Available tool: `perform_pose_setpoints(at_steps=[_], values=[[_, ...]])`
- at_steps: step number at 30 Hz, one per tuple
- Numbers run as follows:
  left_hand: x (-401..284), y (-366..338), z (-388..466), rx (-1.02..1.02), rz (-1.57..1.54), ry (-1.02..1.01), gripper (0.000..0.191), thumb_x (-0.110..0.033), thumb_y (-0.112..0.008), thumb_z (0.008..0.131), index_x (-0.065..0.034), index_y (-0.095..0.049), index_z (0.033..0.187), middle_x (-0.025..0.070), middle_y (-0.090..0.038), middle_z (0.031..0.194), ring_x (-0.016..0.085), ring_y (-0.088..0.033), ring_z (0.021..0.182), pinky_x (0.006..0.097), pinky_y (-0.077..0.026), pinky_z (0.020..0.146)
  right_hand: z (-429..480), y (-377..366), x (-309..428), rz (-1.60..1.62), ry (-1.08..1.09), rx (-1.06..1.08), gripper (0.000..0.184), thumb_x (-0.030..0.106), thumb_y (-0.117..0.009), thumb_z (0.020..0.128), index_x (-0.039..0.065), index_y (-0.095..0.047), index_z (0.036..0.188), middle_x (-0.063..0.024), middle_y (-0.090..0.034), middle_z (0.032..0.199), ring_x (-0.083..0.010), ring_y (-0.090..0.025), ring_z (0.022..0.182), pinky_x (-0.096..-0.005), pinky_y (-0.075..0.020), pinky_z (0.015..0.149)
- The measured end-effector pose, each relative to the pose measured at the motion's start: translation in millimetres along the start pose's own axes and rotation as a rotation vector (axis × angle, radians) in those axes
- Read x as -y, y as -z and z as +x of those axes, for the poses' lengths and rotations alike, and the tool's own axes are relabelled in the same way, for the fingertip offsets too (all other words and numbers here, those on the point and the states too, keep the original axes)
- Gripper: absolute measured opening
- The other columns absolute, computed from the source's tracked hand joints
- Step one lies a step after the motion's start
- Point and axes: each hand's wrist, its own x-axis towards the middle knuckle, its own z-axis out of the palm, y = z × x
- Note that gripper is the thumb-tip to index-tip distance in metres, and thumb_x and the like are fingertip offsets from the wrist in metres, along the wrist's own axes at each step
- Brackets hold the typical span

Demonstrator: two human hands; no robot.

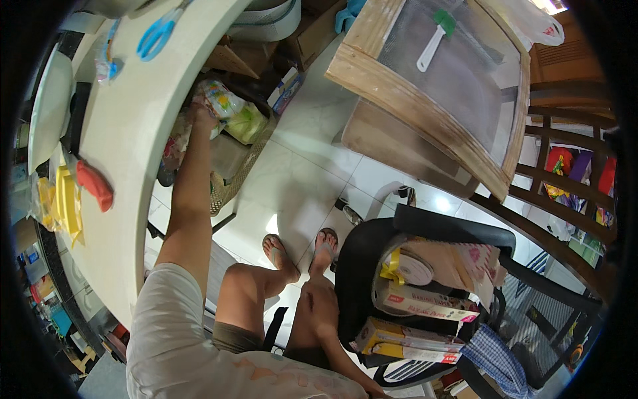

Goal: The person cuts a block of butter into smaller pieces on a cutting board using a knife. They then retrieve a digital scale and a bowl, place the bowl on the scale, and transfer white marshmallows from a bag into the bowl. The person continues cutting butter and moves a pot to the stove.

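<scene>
My left arm reaches down past the curved table edge. My left hand [202, 113] is among plastic packages in a woven basket [234, 187]; its fingers are blurred and partly hidden, so a grip cannot be made out. Against it lies a printed white plastic package [219, 99], beside a pale green package [246, 123]. A translucent container lid [229, 157] sits lower in the basket. My right hand [321, 305] rests over my knee and holds nothing, thumb apart from the fingers.
The pale table [124, 124] carries blue-handled scissors [157, 37], a red object [94, 184] and yellow packaging [67, 199]. At right, a wood-framed mesh screen [448, 85] bears a green-and-white brush [436, 42]. A black chair [366, 259] holds baking paper boxes [428, 301] and ribbon [394, 267].
</scene>
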Motion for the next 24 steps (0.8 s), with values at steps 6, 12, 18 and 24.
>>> perform_pose_setpoints(at_steps=[6, 12, 18, 24], values=[[-14.4, 2.9, 55.6, -0.161, 1.245, -0.359, 0.051, -0.037, -0.056, 0.106, -0.0032, -0.052, 0.143, 0.0108, -0.062, 0.138, 0.027, -0.063, 0.122, 0.0399, -0.051, 0.102, 23.7, -4.8, 8.4, 0.023, 0.066, -0.033, 0.018, 0.012, -0.066, 0.092, 0.005, -0.07, 0.108, -0.0189, -0.071, 0.106, -0.0406, -0.066, 0.104, -0.0506, -0.0474, 0.099], [13.9, 15.3, 79.5, -0.058, 2.152, -0.422, 0.047, -0.032, -0.063, 0.104, -0.0021, -0.054, 0.139, 0.011, -0.065, 0.13, 0.025, -0.066, 0.114, 0.0376, -0.054, 0.094, 48.4, -5.8, 12.0, 0.023, 0.102, 0.029, 0.031, 0.007, -0.065, 0.092, 0.001, -0.068, 0.122, -0.0179, -0.072, 0.116, -0.0353, -0.067, 0.113, -0.0559, -0.042, 0.111], [43.7, 21.4, 104.4, -0.104, 2.091, -0.333, 0.038, -0.032, -0.062, 0.105, -0.0019, -0.063, 0.127, 0.013, -0.07, 0.122, 0.027, -0.071, 0.102, 0.0407, -0.057, 0.081, 70.3, -5.8, 14.2, 0.014, 0.126, 0.015, 0.03, 0.001, -0.066, 0.089, 0.0, -0.069, 0.119, -0.0194, -0.073, 0.112, -0.0373, -0.067, 0.111, -0.0537, -0.0437, 0.108], [46.9, 11.6, 100.5, -0.266, 1.71, -0.255, 0.034, -0.031, -0.06, 0.106, -0.0026, -0.069, 0.122, 0.0147, -0.073, 0.121, 0.029, -0.074, 0.098, 0.0438, -0.06, 0.075, 70.8, -11.2, 17.3, 0.049, 0.153, -0.108, 0.024, 0.005, -0.067, 0.085, 0.004, -0.071, 0.109, -0.016, -0.073, 0.107, -0.0372, -0.069, 0.106, -0.0475, -0.0489, 0.101]])
